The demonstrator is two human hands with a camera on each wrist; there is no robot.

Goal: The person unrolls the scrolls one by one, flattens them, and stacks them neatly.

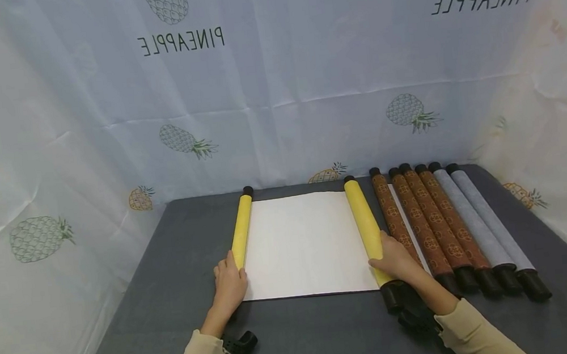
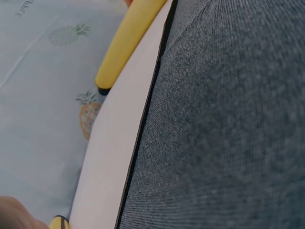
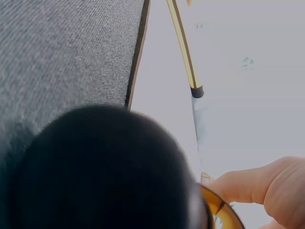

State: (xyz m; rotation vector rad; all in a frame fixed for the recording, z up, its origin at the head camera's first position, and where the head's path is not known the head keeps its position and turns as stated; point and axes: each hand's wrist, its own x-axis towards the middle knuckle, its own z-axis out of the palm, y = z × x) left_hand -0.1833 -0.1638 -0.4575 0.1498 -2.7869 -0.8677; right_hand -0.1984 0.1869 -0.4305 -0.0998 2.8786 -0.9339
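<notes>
A scroll with blank white paper (image 1: 307,243) lies partly unrolled on the dark table, between two yellow rolls with black end knobs. My left hand (image 1: 230,284) grips the near end of the thinner left roll (image 1: 241,226). Around the lower part of the thicker right roll (image 1: 362,215), my right hand (image 1: 398,257) has its thumb on the paper side. In the right wrist view a black end knob (image 3: 100,171) looms large and hides much of that roll, with the right thumb (image 3: 243,186) beside it. The left wrist view shows the paper's dark-edged near side.
Right of the scroll, several rolled scrolls lie side by side: brown patterned ones (image 1: 423,220) and grey ones (image 1: 490,220), all with black knobs. The nearest brown one is close by my right hand. A pineapple-print curtain (image 1: 274,75) hangs behind the dark table (image 1: 176,335).
</notes>
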